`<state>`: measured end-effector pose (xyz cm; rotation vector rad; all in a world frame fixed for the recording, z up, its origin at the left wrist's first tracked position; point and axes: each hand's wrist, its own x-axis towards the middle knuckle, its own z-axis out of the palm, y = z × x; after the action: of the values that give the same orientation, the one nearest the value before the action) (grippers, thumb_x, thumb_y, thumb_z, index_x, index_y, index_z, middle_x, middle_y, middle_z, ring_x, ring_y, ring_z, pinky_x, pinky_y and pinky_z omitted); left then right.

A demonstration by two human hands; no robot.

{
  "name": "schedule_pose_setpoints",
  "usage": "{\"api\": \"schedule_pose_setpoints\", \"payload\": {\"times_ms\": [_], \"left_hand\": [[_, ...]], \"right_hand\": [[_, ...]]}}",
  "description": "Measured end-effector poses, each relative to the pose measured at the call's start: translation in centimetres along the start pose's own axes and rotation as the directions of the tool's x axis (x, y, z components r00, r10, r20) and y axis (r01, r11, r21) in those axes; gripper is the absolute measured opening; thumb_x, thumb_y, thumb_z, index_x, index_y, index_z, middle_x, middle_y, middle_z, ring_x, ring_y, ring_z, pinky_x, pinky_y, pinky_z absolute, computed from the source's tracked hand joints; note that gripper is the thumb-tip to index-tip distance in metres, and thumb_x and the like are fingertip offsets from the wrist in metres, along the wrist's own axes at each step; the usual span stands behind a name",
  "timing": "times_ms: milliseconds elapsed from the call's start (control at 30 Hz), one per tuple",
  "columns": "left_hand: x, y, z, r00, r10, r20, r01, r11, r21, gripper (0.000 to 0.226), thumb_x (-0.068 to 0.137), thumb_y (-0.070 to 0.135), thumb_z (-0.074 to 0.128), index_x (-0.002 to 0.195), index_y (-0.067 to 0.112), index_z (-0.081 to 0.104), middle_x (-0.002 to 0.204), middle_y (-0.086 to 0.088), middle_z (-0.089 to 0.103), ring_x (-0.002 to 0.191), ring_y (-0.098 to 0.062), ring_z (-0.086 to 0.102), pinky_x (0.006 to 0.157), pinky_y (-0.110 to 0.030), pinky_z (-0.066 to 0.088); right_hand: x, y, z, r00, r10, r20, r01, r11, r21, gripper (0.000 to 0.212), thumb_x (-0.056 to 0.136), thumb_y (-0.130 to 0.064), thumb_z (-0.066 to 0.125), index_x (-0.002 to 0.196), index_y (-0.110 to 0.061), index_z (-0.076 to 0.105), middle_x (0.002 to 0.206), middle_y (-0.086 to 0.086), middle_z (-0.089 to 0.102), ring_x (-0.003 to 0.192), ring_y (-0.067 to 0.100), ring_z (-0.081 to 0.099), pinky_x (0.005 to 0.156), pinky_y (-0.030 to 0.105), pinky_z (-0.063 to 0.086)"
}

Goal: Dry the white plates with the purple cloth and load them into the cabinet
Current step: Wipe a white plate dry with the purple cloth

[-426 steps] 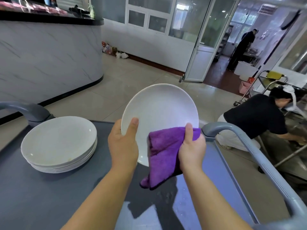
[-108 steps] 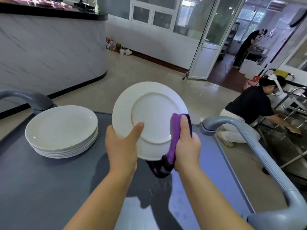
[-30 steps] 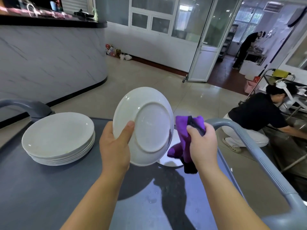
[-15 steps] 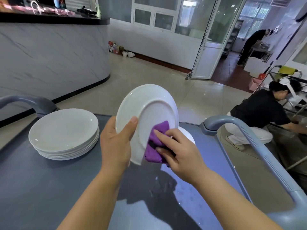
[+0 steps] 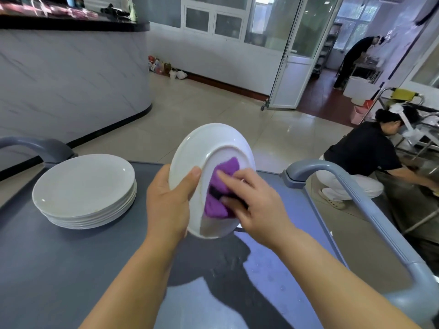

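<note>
White round ceramic plate (image 5: 202,149) tipped up on edge!
Left hand (image 5: 169,203) grips its rim, right hand (image 5: 256,205) clutches bunched purple cloth (image 5: 225,167) against it; a hard push could slip it loose.

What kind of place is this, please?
Probably a restaurant or canteen: a stack of white plates on a grey cart, a marble-fronted counter, and a person working in a back room.

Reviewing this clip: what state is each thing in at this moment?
Round white plate: upright, underside facing camera, gripped by left hand.
Purple cloth: bunched, held against plate's underside by right hand.
Stack of white plates: resting on grey cart top.
White-framed glass door: open.
</note>
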<state>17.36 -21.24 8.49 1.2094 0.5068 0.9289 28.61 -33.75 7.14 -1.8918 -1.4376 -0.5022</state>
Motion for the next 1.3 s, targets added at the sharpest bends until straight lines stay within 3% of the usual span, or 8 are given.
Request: {"api": "schedule_pose_setpoints", "payload": {"times_ms": [200,400,633,833,1000,1100,1200,1300], "left_hand": [[0.7,0.8,-1.3,0.979,0.178,0.100,-0.198,0.948,0.249,0.021,0.080,0.022,0.077,0.074,0.031,0.059,0.068,0.025,0.062,0.062,0.006,0.056,0.056,-0.010,0.044],[0.8,0.4,-1.6,0.920,0.242,0.308,-0.362,0.825,0.435,0.015,0.082,0.030,0.075,0.075,0.033,0.062,0.070,0.021,0.063,0.065,-0.003,0.058,0.053,-0.014,0.041],[1.5,-1.7,-2.0,0.552,0.430,0.714,-0.834,0.301,0.463,0.036,0.090,0.040,0.051,0.077,0.011,0.069,0.065,-0.002,0.066,0.058,-0.029,0.060,0.044,-0.036,0.048],[1.8,-2.9,-2.1,0.360,0.463,0.810,-0.931,0.122,0.344,0.009,0.093,0.033,0.054,0.088,0.025,0.053,0.089,0.003,0.073,0.076,-0.023,0.071,0.052,-0.030,0.055],[2.4,-3.9,-4.1,0.547,0.323,0.773,-0.837,0.236,0.494,0.062,0.088,0.073,0.037,0.090,0.021,0.072,0.098,0.005,0.074,0.090,-0.021,0.069,0.071,-0.035,0.056],[2.2,-4.7,-5.5,0.726,0.327,0.605,-0.687,0.399,0.608,0.055,0.085,0.073,0.044,0.102,0.027,0.069,0.126,0.004,0.062,0.117,-0.021,0.056,0.095,-0.043,0.044],[1.7,-4.3,-6.2,0.946,0.090,0.312,-0.287,0.682,0.672,0.055,0.082,0.071,0.051,0.123,0.034,0.051,0.130,0.014,0.046,0.116,-0.009,0.046,0.094,-0.032,0.038],[1.8,-3.8,-6.0,0.926,-0.296,0.234,0.141,0.847,0.512,0.039,0.082,0.057,0.054,0.113,0.034,0.052,0.119,0.006,0.058,0.092,-0.012,0.065,0.077,-0.035,0.050]], "right_hand": [[-4.8,1.9,0.4,0.927,0.334,0.173,-0.324,0.942,-0.085,0.028,0.092,-0.033,0.055,0.119,-0.036,0.058,0.099,-0.011,0.051,0.082,0.013,0.054,0.065,0.037,0.051],[-2.5,2.2,-2.2,0.564,0.816,0.123,-0.747,0.441,0.498,0.011,0.091,-0.022,0.063,0.084,-0.026,0.071,0.074,-0.009,0.068,0.074,0.014,0.060,0.068,0.023,0.045],[0.0,1.3,-3.9,0.444,0.808,0.387,-0.740,0.087,0.667,0.057,0.067,-0.065,0.060,0.081,-0.011,0.073,0.078,0.007,0.072,0.073,0.022,0.069,0.068,0.030,0.054],[0.0,0.7,-2.5,0.331,0.877,0.348,-0.740,0.012,0.673,0.019,0.086,-0.021,0.060,0.081,-0.003,0.063,0.079,0.014,0.061,0.068,0.026,0.059,0.067,0.032,0.047],[-1.2,0.6,-1.5,0.325,0.925,0.196,-0.748,0.125,0.652,0.019,0.080,-0.018,0.063,0.067,-0.007,0.058,0.065,0.008,0.054,0.066,0.024,0.050,0.067,0.036,0.041],[-1.2,0.0,-1.0,0.387,0.916,0.105,-0.731,0.235,0.641,0.032,0.068,-0.029,0.059,0.069,0.001,0.051,0.070,0.007,0.047,0.068,0.020,0.043,0.067,0.035,0.034],[-1.2,0.1,-0.6,0.427,0.902,0.066,-0.673,0.268,0.689,0.030,0.076,-0.024,0.059,0.068,0.002,0.048,0.063,0.001,0.048,0.064,0.017,0.044,0.063,0.032,0.034],[-0.8,-0.1,0.1,0.486,0.871,0.075,-0.640,0.297,0.709,0.021,0.083,-0.019,0.057,0.063,-0.014,0.053,0.061,-0.005,0.052,0.060,0.013,0.047,0.058,0.029,0.037]]}}
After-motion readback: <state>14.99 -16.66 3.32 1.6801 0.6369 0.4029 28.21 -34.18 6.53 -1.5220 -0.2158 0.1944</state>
